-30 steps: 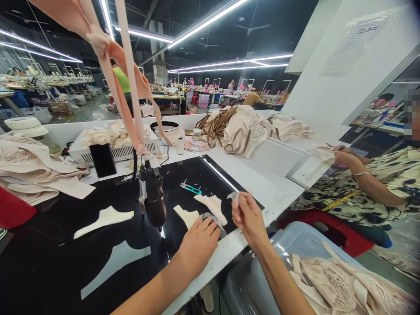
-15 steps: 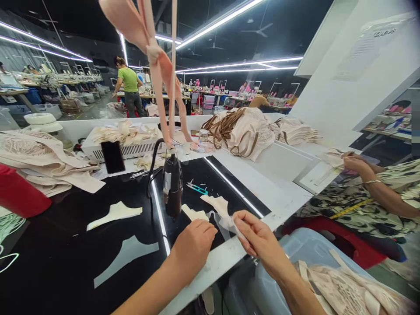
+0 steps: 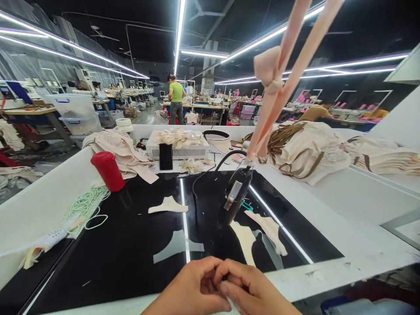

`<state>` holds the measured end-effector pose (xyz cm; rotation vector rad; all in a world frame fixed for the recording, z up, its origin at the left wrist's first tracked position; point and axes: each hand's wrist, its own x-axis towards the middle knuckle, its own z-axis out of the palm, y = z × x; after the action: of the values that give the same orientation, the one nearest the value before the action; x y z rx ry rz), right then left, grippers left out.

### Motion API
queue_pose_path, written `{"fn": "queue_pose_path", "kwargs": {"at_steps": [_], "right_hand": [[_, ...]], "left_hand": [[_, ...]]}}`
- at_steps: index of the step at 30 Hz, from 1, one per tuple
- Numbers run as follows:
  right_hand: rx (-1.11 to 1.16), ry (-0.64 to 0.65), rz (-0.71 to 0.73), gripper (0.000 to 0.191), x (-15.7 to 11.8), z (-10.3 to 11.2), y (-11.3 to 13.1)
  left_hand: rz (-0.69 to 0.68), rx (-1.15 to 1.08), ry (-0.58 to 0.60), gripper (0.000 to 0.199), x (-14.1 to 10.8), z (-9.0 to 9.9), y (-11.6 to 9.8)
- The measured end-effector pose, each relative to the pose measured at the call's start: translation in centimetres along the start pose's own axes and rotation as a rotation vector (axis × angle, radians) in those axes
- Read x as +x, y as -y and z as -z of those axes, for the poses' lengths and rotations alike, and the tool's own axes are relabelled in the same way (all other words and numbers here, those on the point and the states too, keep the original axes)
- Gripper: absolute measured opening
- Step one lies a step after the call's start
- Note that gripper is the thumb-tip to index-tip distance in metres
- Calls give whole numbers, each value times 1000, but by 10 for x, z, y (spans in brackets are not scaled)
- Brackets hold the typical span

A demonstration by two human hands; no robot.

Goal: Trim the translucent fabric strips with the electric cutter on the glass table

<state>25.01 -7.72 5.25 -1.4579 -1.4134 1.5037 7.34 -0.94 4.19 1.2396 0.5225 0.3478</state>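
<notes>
At the front edge of the black tabletop, my left hand [image 3: 197, 286] and my right hand [image 3: 251, 284] meet with curled fingers. The fingertips touch, and whatever may be between them is hidden. Just beyond my right hand lie a cream fabric piece [image 3: 244, 240], a second cream piece [image 3: 271, 229] and, between these, a sheer strip [image 3: 271, 251]. Ahead of my left hand, a translucent curved piece [image 3: 177, 248] rests flat, with another cream piece [image 3: 168, 204] farther back. A black corded tool [image 3: 234, 197] hangs by peach straps [image 3: 267, 113] over the table.
Teal thread snips [image 3: 246, 205] lie partly behind the tool. To the left stand a red cup [image 3: 108, 170] and a tangle of green cord [image 3: 85, 205]. A phone [image 3: 166, 156] leans against a white box [image 3: 183, 152]. Garments with brown straps [image 3: 315, 151] are heaped at the right.
My hands have come together at the front edge. The cream piece by my right hand now lies on the tabletop, released. The view has swung left, and the neighbour's arms have left the picture.
</notes>
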Motion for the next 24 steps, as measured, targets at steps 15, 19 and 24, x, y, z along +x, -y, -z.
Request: {"fn": "queue_pose_path", "kwargs": {"at_steps": [15,19,24], "right_hand": [[299,-356,40,44,6,-36,-15],[335,-307,74,47,9,-62,-16],[194,-383,127,38,22,-81,-16]], "left_hand": [[100,-695,-436,34,-44,28,10],[19,-684,-437,33,-41,22,16],[-35,-712,-415,30,-38,16,18]]}}
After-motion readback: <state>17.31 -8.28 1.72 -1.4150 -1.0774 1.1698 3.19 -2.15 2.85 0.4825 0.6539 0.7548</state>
